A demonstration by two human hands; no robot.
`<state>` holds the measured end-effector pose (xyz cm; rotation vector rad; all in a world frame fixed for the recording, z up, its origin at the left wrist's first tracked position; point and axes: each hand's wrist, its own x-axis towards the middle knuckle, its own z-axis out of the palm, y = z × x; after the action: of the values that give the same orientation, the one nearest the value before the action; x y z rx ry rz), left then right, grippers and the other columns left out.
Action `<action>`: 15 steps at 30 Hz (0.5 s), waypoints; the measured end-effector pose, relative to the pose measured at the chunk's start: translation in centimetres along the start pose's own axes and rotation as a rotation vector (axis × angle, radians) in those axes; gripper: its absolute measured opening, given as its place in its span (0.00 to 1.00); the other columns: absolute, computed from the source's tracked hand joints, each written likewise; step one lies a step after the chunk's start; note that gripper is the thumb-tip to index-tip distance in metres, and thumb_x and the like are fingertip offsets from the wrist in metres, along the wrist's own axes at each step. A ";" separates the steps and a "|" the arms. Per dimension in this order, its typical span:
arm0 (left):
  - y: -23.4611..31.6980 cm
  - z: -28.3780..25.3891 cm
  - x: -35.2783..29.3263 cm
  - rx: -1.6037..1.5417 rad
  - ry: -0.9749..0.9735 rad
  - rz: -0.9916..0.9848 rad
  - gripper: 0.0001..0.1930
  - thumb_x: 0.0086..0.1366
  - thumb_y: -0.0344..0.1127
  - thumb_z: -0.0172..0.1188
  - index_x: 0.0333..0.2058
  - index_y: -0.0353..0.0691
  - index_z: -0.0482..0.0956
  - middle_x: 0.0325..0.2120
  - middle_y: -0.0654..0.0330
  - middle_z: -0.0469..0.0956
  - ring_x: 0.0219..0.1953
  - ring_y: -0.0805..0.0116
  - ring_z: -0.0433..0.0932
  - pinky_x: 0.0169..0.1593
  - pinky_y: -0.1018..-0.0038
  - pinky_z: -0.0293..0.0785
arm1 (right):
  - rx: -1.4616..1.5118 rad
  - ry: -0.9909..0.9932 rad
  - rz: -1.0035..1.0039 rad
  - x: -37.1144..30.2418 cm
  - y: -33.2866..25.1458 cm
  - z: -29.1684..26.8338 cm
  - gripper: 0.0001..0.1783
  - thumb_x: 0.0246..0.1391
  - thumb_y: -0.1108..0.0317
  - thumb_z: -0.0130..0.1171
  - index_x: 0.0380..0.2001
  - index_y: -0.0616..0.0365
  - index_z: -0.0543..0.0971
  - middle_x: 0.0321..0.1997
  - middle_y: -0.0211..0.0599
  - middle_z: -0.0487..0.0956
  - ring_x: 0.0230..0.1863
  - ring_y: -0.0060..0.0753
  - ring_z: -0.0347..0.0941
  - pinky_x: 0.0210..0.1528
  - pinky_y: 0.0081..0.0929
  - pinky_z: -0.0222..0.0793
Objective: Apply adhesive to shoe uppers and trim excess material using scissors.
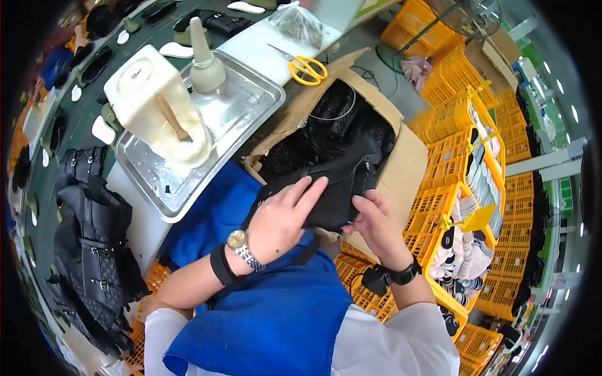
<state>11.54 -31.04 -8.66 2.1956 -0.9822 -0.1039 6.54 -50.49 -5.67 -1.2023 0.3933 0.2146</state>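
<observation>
Both hands are on a soft black boot upper that lies over the near side of an open cardboard box. My left hand is on its left part, with two fingers stretched across the top; the rest of its grip is partly hidden. At the right edge, my right hand pinches the material between thumb and fingers. More black quilted uppers fill the box behind it. A watch and a dark band are on my left wrist, another dark band on my right.
Left stands a metal tray with a cut-open white container, a brush and a squeeze bottle. Yellow-handled scissors lie beyond. A dark green surface carries buckled black uppers and white insoles. Yellow crates are stacked right.
</observation>
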 end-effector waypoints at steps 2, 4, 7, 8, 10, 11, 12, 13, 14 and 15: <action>-1.2 -0.9 0.3 -0.101 0.095 -0.044 0.32 0.46 0.21 0.58 0.53 0.39 0.61 0.42 0.46 0.72 0.43 0.49 0.73 0.43 0.65 0.72 | -0.094 -0.094 0.022 0.3 -1.7 0.0 0.12 0.57 0.67 0.49 0.42 0.62 0.72 0.29 0.36 0.77 0.26 0.21 0.75 0.28 0.15 0.72; -2.1 -3.9 0.0 -0.279 0.035 -0.135 0.28 0.49 0.24 0.59 0.50 0.38 0.61 0.37 0.44 0.74 0.39 0.47 0.74 0.40 0.64 0.72 | -0.334 -0.174 -0.104 2.0 -3.3 -0.7 0.14 0.58 0.64 0.49 0.41 0.63 0.74 0.28 0.37 0.78 0.24 0.21 0.74 0.28 0.15 0.72; -5.0 -7.5 -2.1 -0.403 -0.126 -0.142 0.26 0.53 0.33 0.62 0.49 0.40 0.61 0.29 0.46 0.75 0.34 0.48 0.75 0.36 0.66 0.71 | -0.539 -0.040 -0.363 8.1 -7.3 -1.3 0.13 0.57 0.65 0.49 0.40 0.62 0.74 0.20 0.29 0.73 0.18 0.16 0.66 0.21 0.13 0.62; -6.2 -8.1 -3.2 -0.396 -0.207 -0.180 0.25 0.53 0.35 0.62 0.49 0.40 0.62 0.28 0.47 0.75 0.33 0.49 0.75 0.36 0.67 0.70 | -0.631 -0.104 -0.413 11.2 -8.5 -1.4 0.13 0.56 0.66 0.49 0.42 0.62 0.74 0.22 0.28 0.75 0.19 0.14 0.67 0.21 0.11 0.63; -7.7 -8.5 -5.2 -0.388 -0.341 -0.271 0.24 0.54 0.38 0.62 0.47 0.39 0.64 0.27 0.47 0.75 0.32 0.50 0.75 0.35 0.68 0.70 | -0.774 -0.212 -0.331 17.8 -9.7 -1.2 0.13 0.55 0.72 0.47 0.43 0.64 0.73 0.23 0.29 0.74 0.22 0.16 0.68 0.25 0.12 0.64; -8.3 -8.2 -6.3 -0.389 -0.393 -0.329 0.23 0.54 0.39 0.62 0.47 0.39 0.65 0.28 0.47 0.75 0.31 0.50 0.76 0.35 0.69 0.70 | -0.942 -0.222 -0.348 21.3 -9.6 -1.0 0.15 0.51 0.74 0.45 0.42 0.65 0.74 0.24 0.35 0.76 0.23 0.22 0.72 0.28 0.19 0.69; -9.1 -7.4 -7.5 -0.357 -0.410 -0.364 0.23 0.54 0.39 0.61 0.47 0.39 0.65 0.27 0.47 0.75 0.31 0.51 0.76 0.35 0.69 0.70 | -1.313 -0.226 -0.471 25.2 -9.8 -1.0 0.15 0.48 0.74 0.47 0.40 0.60 0.77 0.29 0.44 0.79 0.28 0.35 0.76 0.35 0.27 0.71; -9.5 -6.8 -8.2 -0.337 -0.391 -0.405 0.24 0.54 0.39 0.62 0.46 0.38 0.66 0.27 0.47 0.75 0.30 0.51 0.76 0.35 0.69 0.70 | -1.542 -0.219 -0.646 28.5 -9.5 -0.7 0.16 0.46 0.73 0.48 0.39 0.55 0.78 0.34 0.50 0.78 0.37 0.46 0.75 0.42 0.33 0.69; -9.6 -6.5 -8.8 -0.361 -0.346 -0.441 0.24 0.53 0.40 0.62 0.46 0.38 0.66 0.27 0.46 0.75 0.30 0.51 0.76 0.35 0.68 0.70 | -1.668 -0.190 -0.586 32.3 -8.9 -0.6 0.17 0.45 0.72 0.49 0.41 0.52 0.78 0.37 0.51 0.77 0.41 0.51 0.73 0.45 0.35 0.68; -9.8 -6.1 -9.5 -0.389 -0.294 -0.486 0.24 0.53 0.40 0.62 0.46 0.37 0.66 0.27 0.46 0.75 0.31 0.50 0.76 0.35 0.68 0.70 | -1.722 -0.190 -0.537 34.0 -8.8 0.7 0.20 0.44 0.71 0.50 0.45 0.52 0.76 0.40 0.50 0.77 0.43 0.50 0.73 0.46 0.36 0.68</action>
<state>12.98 -16.66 -12.35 2.0350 -0.4968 -0.7934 40.95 -54.51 -11.73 -2.8733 -0.4648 0.1712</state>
